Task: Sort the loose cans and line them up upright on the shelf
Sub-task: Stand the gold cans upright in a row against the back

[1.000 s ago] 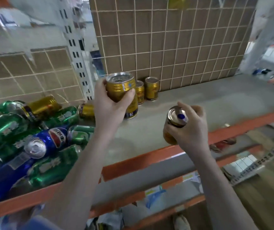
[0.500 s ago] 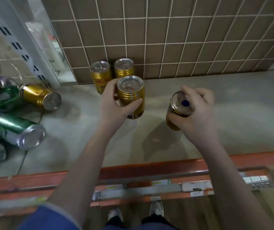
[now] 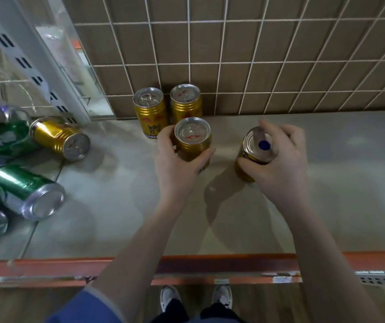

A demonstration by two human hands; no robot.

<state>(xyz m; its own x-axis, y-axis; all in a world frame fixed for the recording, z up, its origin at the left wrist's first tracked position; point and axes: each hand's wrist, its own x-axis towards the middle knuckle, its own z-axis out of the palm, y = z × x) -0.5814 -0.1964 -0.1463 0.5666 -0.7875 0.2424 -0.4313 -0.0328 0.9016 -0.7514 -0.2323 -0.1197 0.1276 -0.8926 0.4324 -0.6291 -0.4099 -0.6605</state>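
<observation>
Placing two gold cans upright on shelf (image 3: 121, 201), one per hand.
L hand (image 3: 177, 164) grips gold can (image 3: 192, 141) just in front of two standing cans (image 3: 149, 110) at far wall; R hand (image 3: 280, 164) clamps tilted can (image 3: 254, 152), well right of row. Risk: L can may knock row over; R can, if released tilted, may topple.

Two gold cans (image 3: 149, 110) (image 3: 186, 102) stand upright side by side against the tiled wall on the shelf (image 3: 349, 183). Your left hand (image 3: 177, 164) holds a third gold can (image 3: 192, 141) upright just in front of them. Your right hand (image 3: 280, 164) holds a fourth gold can (image 3: 255, 148), tilted, blue dot on its top. At left, loose gold can (image 3: 58, 138) and green can (image 3: 21, 192) lie on their sides.
</observation>
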